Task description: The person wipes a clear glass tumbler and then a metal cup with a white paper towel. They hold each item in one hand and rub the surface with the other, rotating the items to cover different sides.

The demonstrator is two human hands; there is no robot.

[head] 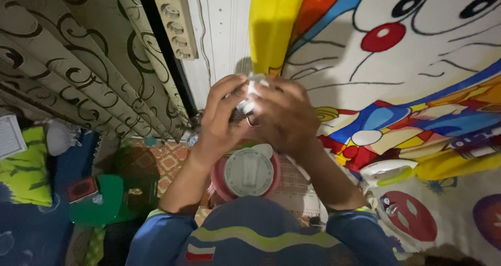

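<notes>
Against a cartoon bedsheet [417,88], both hands [255,114] close around what seems a small white fitting [253,91].

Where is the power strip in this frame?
In the head view, the beige power strip is at the upper left, mounted on the white wall beside the patterned curtain, above and left of both hands.

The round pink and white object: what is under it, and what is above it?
Above the round pink and white object, both hands, left and right, enclose a small white thing. Beneath it, nothing can be seen; it covers everything.
</notes>
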